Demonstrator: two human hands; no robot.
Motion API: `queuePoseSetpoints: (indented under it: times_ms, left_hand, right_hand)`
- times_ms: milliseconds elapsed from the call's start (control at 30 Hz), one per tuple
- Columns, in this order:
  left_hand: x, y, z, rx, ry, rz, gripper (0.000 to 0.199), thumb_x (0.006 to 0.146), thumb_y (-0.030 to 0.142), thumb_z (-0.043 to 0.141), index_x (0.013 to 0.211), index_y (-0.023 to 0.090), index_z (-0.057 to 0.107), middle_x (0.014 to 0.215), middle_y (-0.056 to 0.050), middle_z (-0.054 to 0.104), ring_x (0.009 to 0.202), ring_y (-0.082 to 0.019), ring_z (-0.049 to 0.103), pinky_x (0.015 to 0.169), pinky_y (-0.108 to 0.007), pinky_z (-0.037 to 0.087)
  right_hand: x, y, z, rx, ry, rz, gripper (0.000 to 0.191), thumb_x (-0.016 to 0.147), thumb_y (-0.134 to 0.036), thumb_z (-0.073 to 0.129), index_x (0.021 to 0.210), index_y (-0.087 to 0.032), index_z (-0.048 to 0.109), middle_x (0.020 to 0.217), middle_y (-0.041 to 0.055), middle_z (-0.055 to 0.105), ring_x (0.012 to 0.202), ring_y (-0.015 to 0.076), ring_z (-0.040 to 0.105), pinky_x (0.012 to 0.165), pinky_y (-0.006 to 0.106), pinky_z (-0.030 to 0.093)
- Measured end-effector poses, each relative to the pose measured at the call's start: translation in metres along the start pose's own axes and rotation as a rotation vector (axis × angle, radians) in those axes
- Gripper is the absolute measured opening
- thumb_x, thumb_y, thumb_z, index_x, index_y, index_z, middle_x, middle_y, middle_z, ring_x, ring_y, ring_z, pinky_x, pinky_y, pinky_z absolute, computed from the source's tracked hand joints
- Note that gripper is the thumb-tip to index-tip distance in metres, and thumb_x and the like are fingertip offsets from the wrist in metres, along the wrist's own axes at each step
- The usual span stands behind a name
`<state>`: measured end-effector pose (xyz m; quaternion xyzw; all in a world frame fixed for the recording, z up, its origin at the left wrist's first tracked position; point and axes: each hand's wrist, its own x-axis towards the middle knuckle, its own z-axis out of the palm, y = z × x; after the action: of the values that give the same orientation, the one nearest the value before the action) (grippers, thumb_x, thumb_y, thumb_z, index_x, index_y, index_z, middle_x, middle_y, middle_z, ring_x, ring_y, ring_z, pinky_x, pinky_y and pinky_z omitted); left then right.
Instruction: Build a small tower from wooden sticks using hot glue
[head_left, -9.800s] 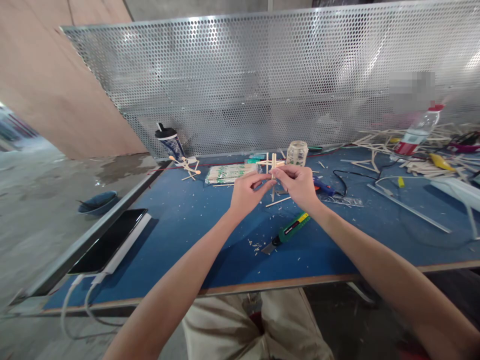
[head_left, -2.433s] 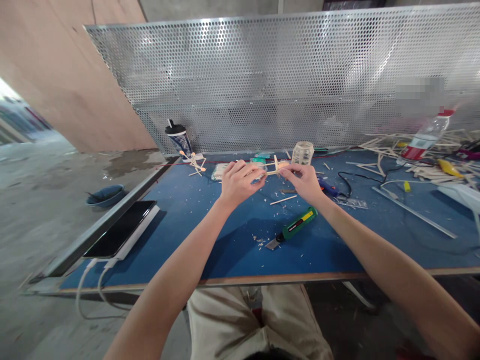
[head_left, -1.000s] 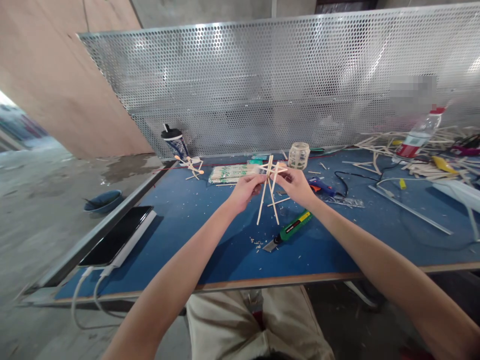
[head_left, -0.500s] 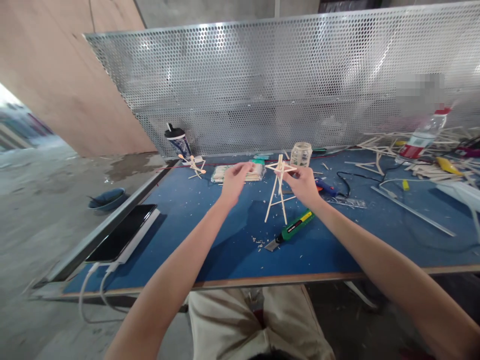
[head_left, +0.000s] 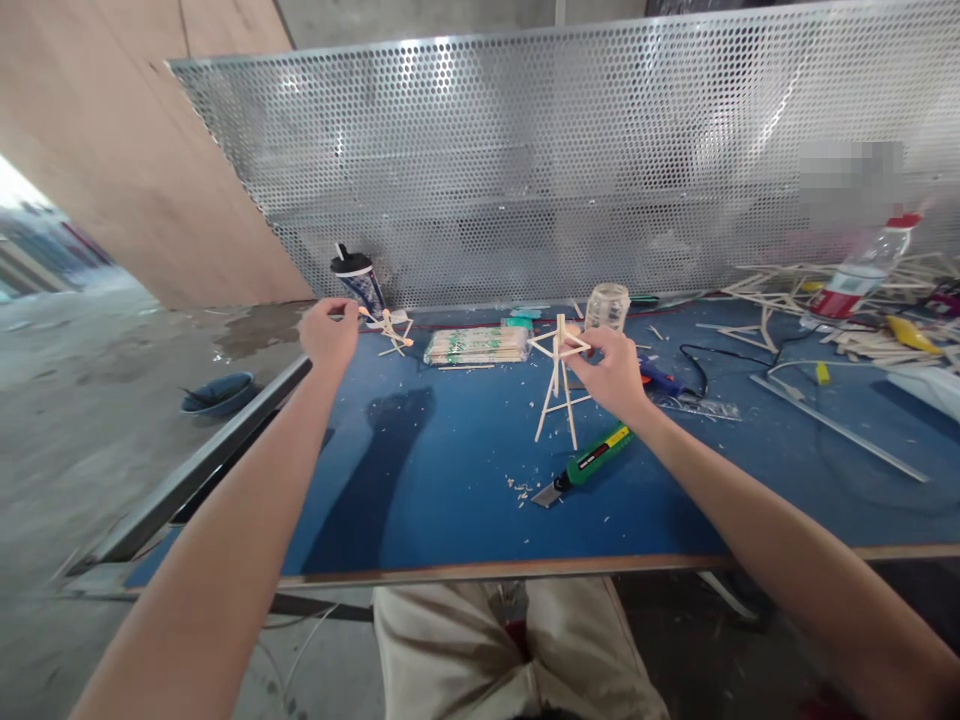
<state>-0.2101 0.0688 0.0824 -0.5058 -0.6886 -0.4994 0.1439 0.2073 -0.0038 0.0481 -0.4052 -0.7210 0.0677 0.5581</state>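
My right hand pinches the upper part of a small frame of thin wooden sticks, which stands upright on splayed legs with a diamond-shaped piece near its top. My left hand is held out over the table's left edge, fingers pinched together; whatever is between them is too small to make out. Close by its fingertips lies a little stick piece with round orange ends. A green utility knife, blade out, rests in front of the frame beside some shavings.
Along the back of the blue table are a lidded cup, a packet of sticks and a glass jar. A glue gun, ruler, bottle and loose sticks lie right. Perforated metal stands behind.
My left hand has moved away from the stick frame, leftward to the table's left edge, uncovering the packet. My right hand still holds the frame in about the same place.
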Motion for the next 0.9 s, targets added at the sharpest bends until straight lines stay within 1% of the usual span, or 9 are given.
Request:
queuePoseSetpoints:
  times_ms: [133,267,367,433,500,600,733,833,900]
  left_hand:
    - [0.013,-0.015,-0.002,0.089,-0.109,0.085,0.014,0.081,0.025,0.070,0.090,0.015,0.074,0.079,-0.001,0.065,0.076,-0.017,0.046,0.079,-0.029,0.033]
    - [0.028,-0.020,0.001,0.265,-0.221,0.343,0.015,0.082,0.028,0.071,0.092,0.017,0.074,0.086,-0.004,0.062,0.090,-0.021,0.041,0.094,-0.036,0.025]
    - [0.040,-0.017,0.006,0.270,-0.331,0.548,0.024,0.090,0.041,0.064,0.096,0.021,0.074,0.093,-0.005,0.061,0.099,-0.024,0.038,0.100,-0.041,0.019]
    - [0.045,-0.012,0.012,0.220,-0.418,0.599,0.038,0.090,0.057,0.058,0.088,0.023,0.073,0.091,-0.005,0.060,0.101,-0.024,0.037,0.102,-0.042,0.016]
    - [0.048,-0.006,0.018,0.160,-0.496,0.607,0.048,0.085,0.068,0.056,0.078,0.024,0.072,0.086,-0.004,0.058,0.099,-0.023,0.036,0.104,-0.042,0.013]
    - [0.050,0.000,0.026,0.126,-0.567,0.642,0.051,0.084,0.069,0.057,0.067,0.021,0.067,0.083,-0.003,0.057,0.099,-0.022,0.035,0.105,-0.043,0.011]
    - [0.053,-0.001,0.031,0.227,-0.547,0.768,0.048,0.094,0.054,0.051,0.068,0.017,0.065,0.091,-0.004,0.058,0.101,-0.021,0.036,0.105,-0.043,0.012]
    - [0.060,0.001,0.028,0.301,-0.453,0.848,0.042,0.101,0.045,0.044,0.081,0.017,0.068,0.098,-0.003,0.058,0.102,-0.019,0.037,0.103,-0.041,0.017]
    - [0.066,0.007,0.023,0.307,-0.422,0.852,0.041,0.103,0.044,0.042,0.088,0.017,0.069,0.095,-0.002,0.058,0.100,-0.017,0.039,0.102,-0.040,0.019]
  right_hand:
    - [0.000,0.002,0.000,-0.005,0.013,0.011,0.020,0.082,-0.032,0.066,0.064,-0.023,0.066,0.066,0.0013,0.062,0.065,0.0173,0.054,0.068,0.035,0.041]
    - [0.000,0.002,-0.001,-0.021,-0.011,0.013,0.020,0.083,-0.032,0.065,0.065,-0.022,0.067,0.065,0.0016,0.060,0.065,0.0171,0.053,0.066,0.035,0.039]
    - [0.000,0.002,-0.001,-0.041,-0.027,0.009,0.020,0.084,-0.032,0.065,0.066,-0.023,0.068,0.063,0.0016,0.059,0.065,0.0176,0.053,0.067,0.035,0.039]
    - [-0.001,0.003,0.000,-0.043,-0.026,0.014,0.020,0.084,-0.033,0.065,0.066,-0.023,0.068,0.063,0.0014,0.059,0.066,0.0175,0.053,0.067,0.035,0.040]
    - [-0.001,0.004,0.001,-0.037,-0.022,0.019,0.021,0.084,-0.032,0.065,0.065,-0.023,0.067,0.065,0.0015,0.060,0.066,0.0172,0.054,0.068,0.035,0.041]
    - [0.000,0.004,0.002,-0.030,-0.015,0.021,0.022,0.083,-0.033,0.065,0.064,-0.023,0.066,0.065,0.0015,0.060,0.065,0.0169,0.054,0.067,0.035,0.041]
    - [0.000,0.004,0.003,0.002,-0.029,0.029,0.019,0.082,-0.031,0.066,0.066,-0.022,0.069,0.064,0.0016,0.061,0.063,0.0162,0.053,0.064,0.034,0.041]
    - [-0.001,0.005,0.004,0.025,-0.042,0.043,0.017,0.082,-0.030,0.066,0.068,-0.022,0.070,0.067,0.0026,0.064,0.066,0.0170,0.056,0.064,0.034,0.042]
    - [-0.002,0.006,0.004,0.036,-0.041,0.054,0.016,0.082,-0.031,0.065,0.070,-0.022,0.071,0.070,0.0029,0.066,0.067,0.0173,0.057,0.065,0.034,0.043]
